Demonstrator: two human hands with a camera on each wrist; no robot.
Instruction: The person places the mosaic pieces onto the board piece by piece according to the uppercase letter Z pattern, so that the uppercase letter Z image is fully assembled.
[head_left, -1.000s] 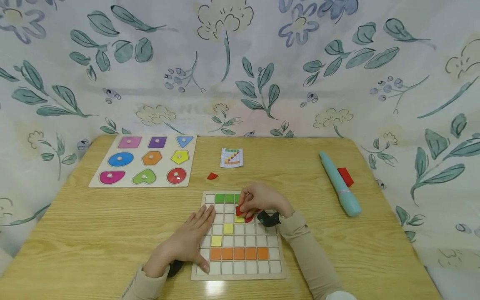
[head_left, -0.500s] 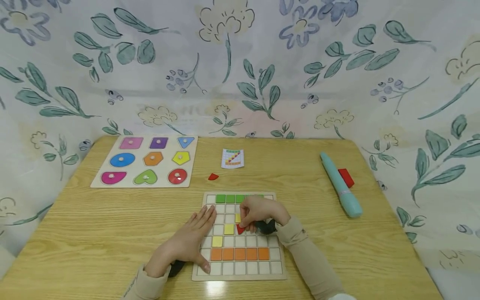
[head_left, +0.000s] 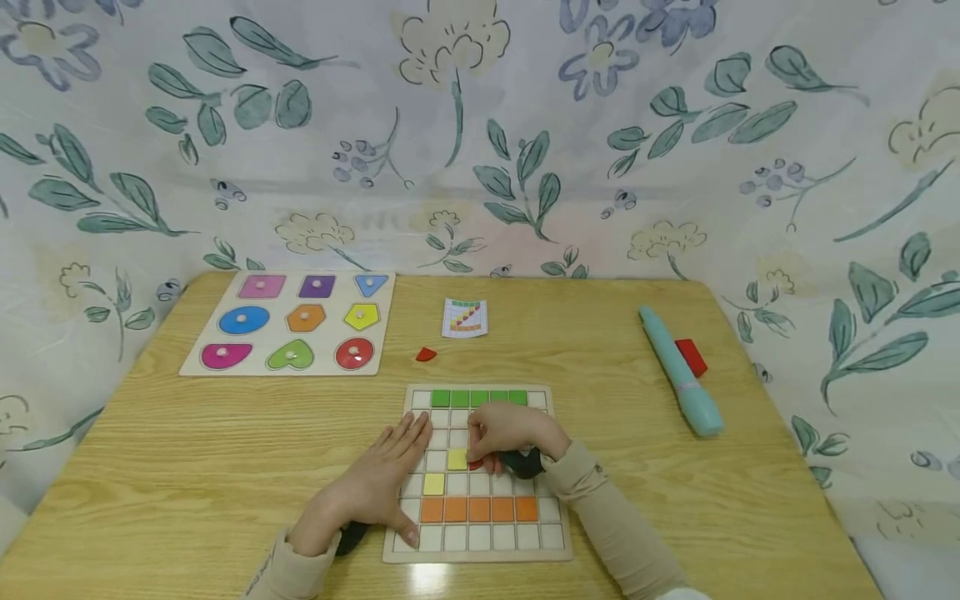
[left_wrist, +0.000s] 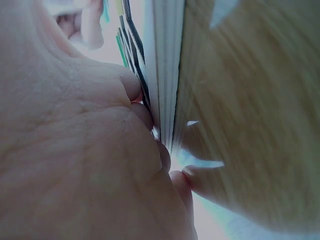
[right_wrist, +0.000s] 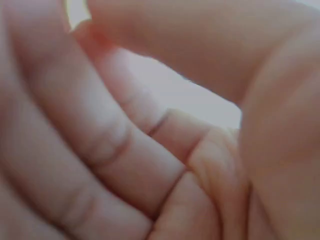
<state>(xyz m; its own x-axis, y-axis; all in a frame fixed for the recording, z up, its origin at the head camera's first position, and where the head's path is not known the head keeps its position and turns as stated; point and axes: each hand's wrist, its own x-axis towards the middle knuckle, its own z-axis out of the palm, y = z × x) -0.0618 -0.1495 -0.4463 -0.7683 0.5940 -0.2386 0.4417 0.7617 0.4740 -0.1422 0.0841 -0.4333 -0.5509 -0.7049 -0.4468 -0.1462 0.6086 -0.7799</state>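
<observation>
A pale wooden grid board (head_left: 525, 537) lies on the table with green tiles (head_left: 480, 398) along its far row and orange tiles (head_left: 479, 509) in a near row. Yellow tiles (head_left: 434, 483) step diagonally between these rows. My left hand (head_left: 375, 483) rests on the board's left side, fingers straight and thumb apart. Over the middle of the grid, my right hand (head_left: 510, 427) pinches a red tile (head_left: 476, 464) beside a yellow tile. Most of that red tile is hidden under the fingers. In the right wrist view, the thumb and forefinger meet at the top.
A loose red fan-shaped tile (head_left: 426, 354) lies beyond the board, near a small printed pattern card (head_left: 465, 318). At the back left is a knobbed shape puzzle (head_left: 288, 323). A turquoise wand-like object (head_left: 681, 371) and a red block (head_left: 691, 357) lie at the right.
The right hand has moved nearer and slightly left over the board, bringing the red tile down beside a yellow one. The left hand stays on the board's left side.
</observation>
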